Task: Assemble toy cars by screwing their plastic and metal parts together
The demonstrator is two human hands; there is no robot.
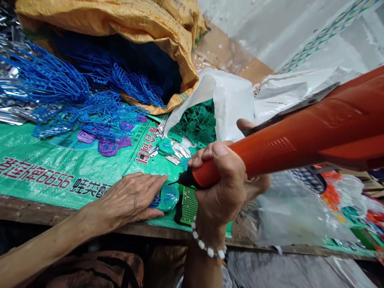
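My right hand (225,176) is wrapped round a red electric screwdriver (270,148), which slants down from the upper right. Its thin bit points left and reaches a teal plastic piece (171,198) with blue parts on it. My left hand (132,196) lies over the left end of that piece, thumb and fingers closed about it, and presses it on the green sheet. Right beside the piece stands a green perforated tray (189,204), partly behind my right wrist. Whatever lies under my left palm is hidden.
A yellow woven sack (120,20) lies open at the back, with blue plastic frames (60,80) spilling out. A white bag (232,104) holds dark green pieces (198,124). Purple pieces (108,146) sit on the green sheet (39,156). A clear plastic bag (288,208) lies at right.
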